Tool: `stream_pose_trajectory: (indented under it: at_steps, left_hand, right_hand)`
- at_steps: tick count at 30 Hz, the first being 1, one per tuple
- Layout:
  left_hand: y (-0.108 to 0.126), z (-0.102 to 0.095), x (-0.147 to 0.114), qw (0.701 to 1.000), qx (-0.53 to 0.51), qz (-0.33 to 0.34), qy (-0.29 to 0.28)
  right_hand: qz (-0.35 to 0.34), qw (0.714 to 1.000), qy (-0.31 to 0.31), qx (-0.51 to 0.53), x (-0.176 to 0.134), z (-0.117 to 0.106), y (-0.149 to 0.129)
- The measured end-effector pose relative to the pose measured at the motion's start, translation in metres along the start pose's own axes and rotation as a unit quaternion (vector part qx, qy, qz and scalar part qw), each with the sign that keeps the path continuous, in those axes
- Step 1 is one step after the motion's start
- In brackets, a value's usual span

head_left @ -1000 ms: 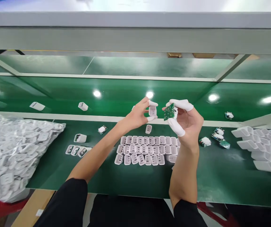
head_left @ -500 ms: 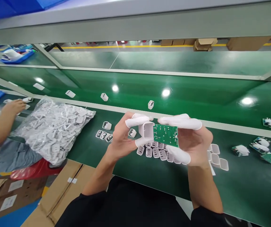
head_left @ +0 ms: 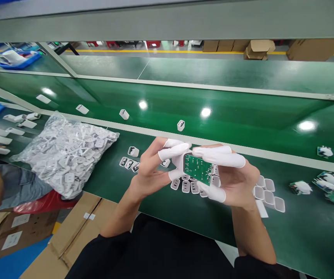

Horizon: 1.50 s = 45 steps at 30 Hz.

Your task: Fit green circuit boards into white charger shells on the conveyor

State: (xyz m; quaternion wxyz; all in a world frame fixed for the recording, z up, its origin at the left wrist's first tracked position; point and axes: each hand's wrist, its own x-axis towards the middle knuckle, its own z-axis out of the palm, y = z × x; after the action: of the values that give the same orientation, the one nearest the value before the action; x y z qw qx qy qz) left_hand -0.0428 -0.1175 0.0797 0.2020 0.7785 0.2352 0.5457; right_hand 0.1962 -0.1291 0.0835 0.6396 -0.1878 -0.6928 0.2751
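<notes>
The left grip (head_left: 152, 168) is closed only as far as a white case (head_left: 179, 162) allows, thumb below and fingers above, seemingly to keep its open end turned to the right. The right grip (head_left: 233, 174) is drawn in on the edges of a green board (head_left: 198, 169), which leaves its soldered face uncovered and its left end at the case's mouth; whether that end is inside, I cannot tell. Both things are held up above the surface (head_left: 297, 236), probably for a plain view of them (the white covers (head_left: 217, 193) on the fingers may be there to spare the parts from marks). Below, open cases (head_left: 186, 186) sit in rows, mouths up, perhaps for easy reach. Filled cases (head_left: 128, 164) sit apart to the left, likely to avoid mixing, while loose boards (head_left: 301, 188) lie on the right, the board-holding side.
</notes>
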Motion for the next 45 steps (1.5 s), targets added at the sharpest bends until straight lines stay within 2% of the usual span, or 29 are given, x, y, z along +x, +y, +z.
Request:
stream_pose_trajectory:
  at_steps: [16,28,33,38,45]
  left_hand:
    - [0.001,-0.001,0.005,0.999,0.04,0.027,-0.006]
    - [0.0,-0.002,0.004,0.999,0.038,0.019,-0.016]
    - [-0.004,0.008,0.002,1.0,0.0,-0.014,0.002]
    - [-0.009,0.022,-0.007,0.994,-0.043,-0.077,0.066]
    - [-0.009,0.03,-0.012,0.982,-0.037,-0.144,0.116]
  right_hand:
    - [0.003,1.0,-0.028,-0.014,-0.001,-0.005,-0.001]
    - [0.015,0.997,-0.046,-0.053,0.0,-0.003,-0.002]
    - [0.03,0.988,-0.069,-0.134,0.004,-0.003,-0.007]
    - [-0.006,0.976,-0.055,-0.212,0.006,-0.006,-0.013]
    - [-0.051,0.919,-0.119,-0.372,0.002,-0.003,-0.011]
